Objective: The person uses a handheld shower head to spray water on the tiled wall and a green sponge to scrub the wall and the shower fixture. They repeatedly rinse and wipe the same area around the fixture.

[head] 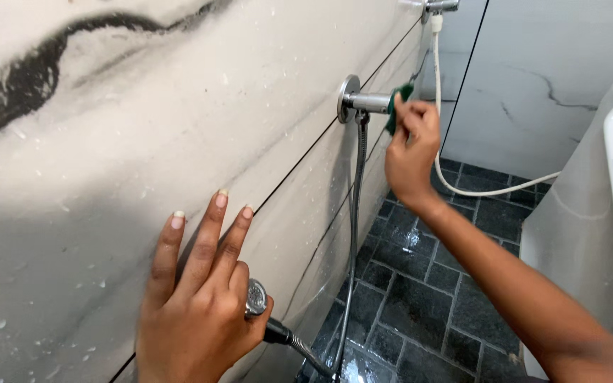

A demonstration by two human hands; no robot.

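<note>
Right hand: the right hand [411, 152] was closed on a green scrub pad [396, 106], pressing it against the outer end of the chrome tap [363, 101].
Left hand: the left hand [196, 305] lay below and left of the tap, three fingers spread flat on the marble wall [143, 135], thumb pinning a small spray head [255, 298] to the palm.
Metal hose: the metal hose [353, 227] ran from beneath the tap down to the spray head.
White hose: the white hose [462, 186] hung right of the tap.
Floor: the dark tiled floor [420, 298] lay below the tap, wet.
</note>
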